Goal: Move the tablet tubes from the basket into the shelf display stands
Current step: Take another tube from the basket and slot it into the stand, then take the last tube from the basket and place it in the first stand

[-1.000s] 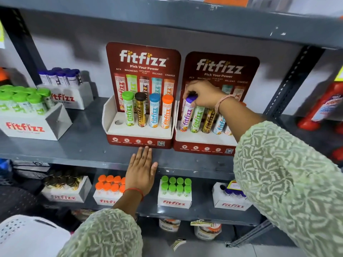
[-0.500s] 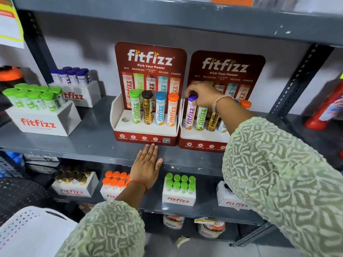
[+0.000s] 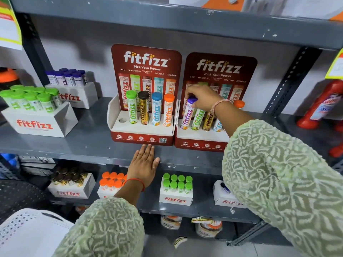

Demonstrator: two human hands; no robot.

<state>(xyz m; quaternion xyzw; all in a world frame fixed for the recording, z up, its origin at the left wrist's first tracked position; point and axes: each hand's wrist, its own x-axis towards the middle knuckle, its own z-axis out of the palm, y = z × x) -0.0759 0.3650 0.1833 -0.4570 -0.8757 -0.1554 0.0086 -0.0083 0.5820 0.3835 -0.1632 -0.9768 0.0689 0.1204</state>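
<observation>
Two red display stands sit side by side on the grey shelf (image 3: 89,143). The left stand (image 3: 142,139) holds several upright tubes, and its leftmost hole (image 3: 122,120) is empty. In the right stand (image 3: 201,144), my right hand (image 3: 203,98) grips the cap of a purple-capped tube (image 3: 187,115) standing in the leftmost slot, with several other tubes beside it. My left hand (image 3: 143,165) lies flat, fingers spread, on the shelf's front edge below the left stand. A corner of the white perforated basket (image 3: 27,230) shows at bottom left.
White boxes of green-capped tubes (image 3: 31,101) and purple-capped tubes (image 3: 68,76) stand at left on the same shelf. Red bottles (image 3: 321,104) stand at right. The lower shelf carries boxes of orange-capped (image 3: 111,180) and green-capped tubes (image 3: 177,182).
My right hand stays on the purple tube's cap, and the tube stands a little straighter in its slot. My left hand has not left the shelf edge. The view has shifted.
</observation>
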